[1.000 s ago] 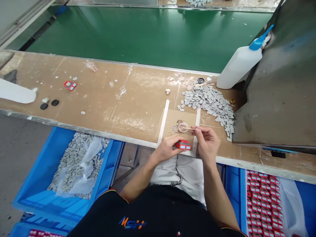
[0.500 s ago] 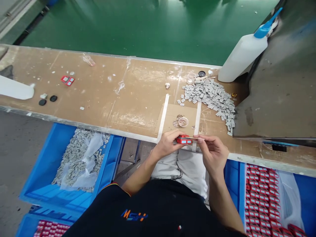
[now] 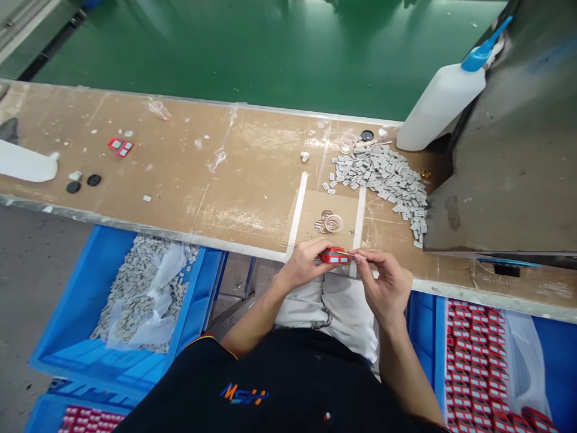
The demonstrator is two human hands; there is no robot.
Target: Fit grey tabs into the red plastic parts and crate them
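Note:
My left hand grips a small red rectangular part with pale panels on its face. My right hand pinches a thin stick, and the stick's tip is at the red part. Just beyond my hands, a small clear cup and several metal rings lie on a cardboard sheet, which is bordered by white tape strips. A heap of small grey tiles lies to the right of the sheet.
A long wooden-topped bench runs across the view, with a green conveyor belt behind it. A white squeeze bottle with a blue nozzle leans against a dark metal panel. Blue bins below hold grey tiles and red parts.
The stick has moved from the clear cup to the red part. Both hands have come closer together, and the view has shifted slightly.

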